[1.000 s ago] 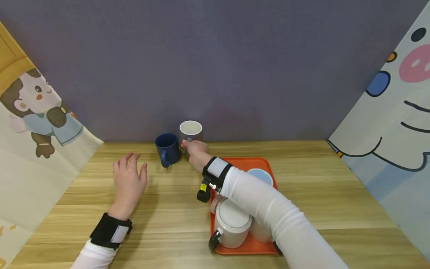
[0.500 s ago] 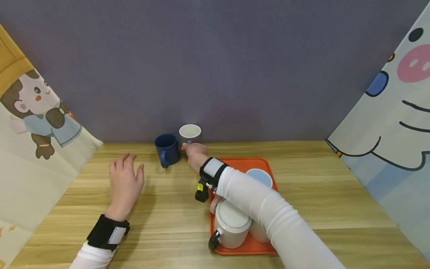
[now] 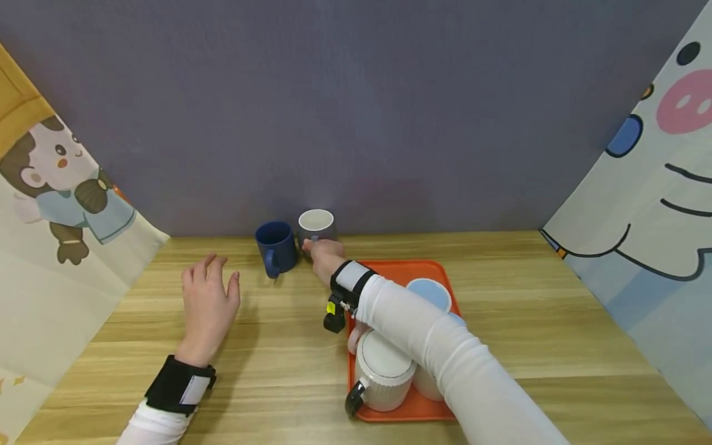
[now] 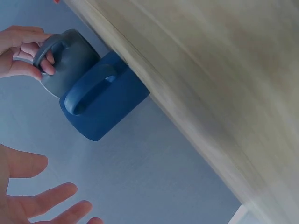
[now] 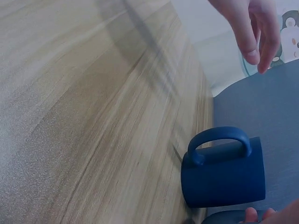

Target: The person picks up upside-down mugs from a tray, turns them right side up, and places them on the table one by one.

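Observation:
My right hand (image 3: pixel 327 256) grips the handle of a grey mug (image 3: pixel 317 226) with a pale inside, upright at the back of the table. In the left wrist view that hand's fingers curl through the grey mug's handle (image 4: pixel 43 55). Just left of it stands a dark blue mug (image 3: pixel 277 247), upright, its handle facing the front. My left hand (image 3: pixel 208 304) is held over the table to the left of the blue mug, fingers loosely spread and holding nothing. The right wrist view shows the blue mug (image 5: pixel 224 175) close by, with only the right fingertips visible at the bottom edge.
An orange tray (image 3: pixel 408 267) sits on the wooden table right of centre, partly under the right forearm. On it are a ribbed white mug (image 3: pixel 386 371) with a black handle, a cup with a light blue top (image 3: pixel 431 293) and other partly hidden cups. A grey wall (image 3: pixel 356 123) rises behind.
The right hand and the grey mug have come down slightly at the same spot beside the blue mug. My left hand has shifted a little to the left.

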`<state>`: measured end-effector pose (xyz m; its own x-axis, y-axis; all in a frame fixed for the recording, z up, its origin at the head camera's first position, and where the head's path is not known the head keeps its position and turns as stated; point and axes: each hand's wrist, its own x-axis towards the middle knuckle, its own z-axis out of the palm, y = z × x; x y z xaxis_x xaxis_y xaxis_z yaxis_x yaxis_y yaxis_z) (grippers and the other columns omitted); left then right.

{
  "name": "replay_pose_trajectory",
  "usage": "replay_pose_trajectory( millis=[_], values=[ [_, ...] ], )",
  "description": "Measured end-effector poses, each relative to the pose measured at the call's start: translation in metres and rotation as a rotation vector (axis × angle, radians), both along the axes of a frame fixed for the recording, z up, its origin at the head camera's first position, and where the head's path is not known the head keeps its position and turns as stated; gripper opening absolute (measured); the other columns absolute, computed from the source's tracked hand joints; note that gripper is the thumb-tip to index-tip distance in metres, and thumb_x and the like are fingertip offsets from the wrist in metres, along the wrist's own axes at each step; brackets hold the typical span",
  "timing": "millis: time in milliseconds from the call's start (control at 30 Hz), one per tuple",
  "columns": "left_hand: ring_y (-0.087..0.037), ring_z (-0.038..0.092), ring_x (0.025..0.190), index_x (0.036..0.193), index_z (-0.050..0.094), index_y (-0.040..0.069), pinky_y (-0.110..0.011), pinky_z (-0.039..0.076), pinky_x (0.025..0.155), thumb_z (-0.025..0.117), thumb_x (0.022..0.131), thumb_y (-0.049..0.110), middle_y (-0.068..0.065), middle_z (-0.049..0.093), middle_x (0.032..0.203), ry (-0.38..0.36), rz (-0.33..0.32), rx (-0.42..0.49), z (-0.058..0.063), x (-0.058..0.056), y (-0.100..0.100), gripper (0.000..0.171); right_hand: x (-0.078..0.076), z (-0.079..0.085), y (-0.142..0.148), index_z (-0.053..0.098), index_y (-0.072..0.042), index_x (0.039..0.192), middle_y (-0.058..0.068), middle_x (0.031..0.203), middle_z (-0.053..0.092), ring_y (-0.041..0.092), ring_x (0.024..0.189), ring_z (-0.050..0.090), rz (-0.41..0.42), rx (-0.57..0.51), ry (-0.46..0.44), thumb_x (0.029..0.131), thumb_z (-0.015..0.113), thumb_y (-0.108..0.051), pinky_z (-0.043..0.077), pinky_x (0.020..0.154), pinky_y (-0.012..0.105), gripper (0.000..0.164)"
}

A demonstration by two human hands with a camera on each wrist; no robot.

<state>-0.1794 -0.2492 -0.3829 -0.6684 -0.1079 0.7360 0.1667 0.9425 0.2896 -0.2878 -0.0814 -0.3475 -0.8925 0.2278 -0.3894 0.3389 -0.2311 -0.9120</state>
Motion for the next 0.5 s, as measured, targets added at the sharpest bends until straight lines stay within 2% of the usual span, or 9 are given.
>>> replay_pose_trajectory(
  millis=[267,500],
  values=[
    [-0.051,0.043,0.107,0.107,0.057,-0.016,-0.055,0.03,0.089,0.065,0.084,0.004,-0.037,0.053,0.116,-0.005,0.002,0.005,0.0024,0.0025,-0.0012,0.032,-0.0022,-0.0048,-0.0055,0.074,0.004,0.085,0.015,0.084,0.073,0.014,0.068,0.065,-0.019,-0.032,-0.036,0.073,0.076,0.004,0.038,0.056,0.017,0.012],
    [-0.051,0.044,0.106,0.107,0.057,-0.017,-0.055,0.031,0.089,0.065,0.084,0.004,-0.036,0.054,0.116,-0.007,0.002,-0.002,0.001,0.0014,-0.0018,0.032,-0.0001,-0.0057,-0.0079,0.074,0.002,0.086,0.014,0.085,0.073,0.017,0.075,0.069,-0.002,0.014,-0.057,0.072,0.078,0.002,0.038,0.057,0.016,0.014]
  ],
)
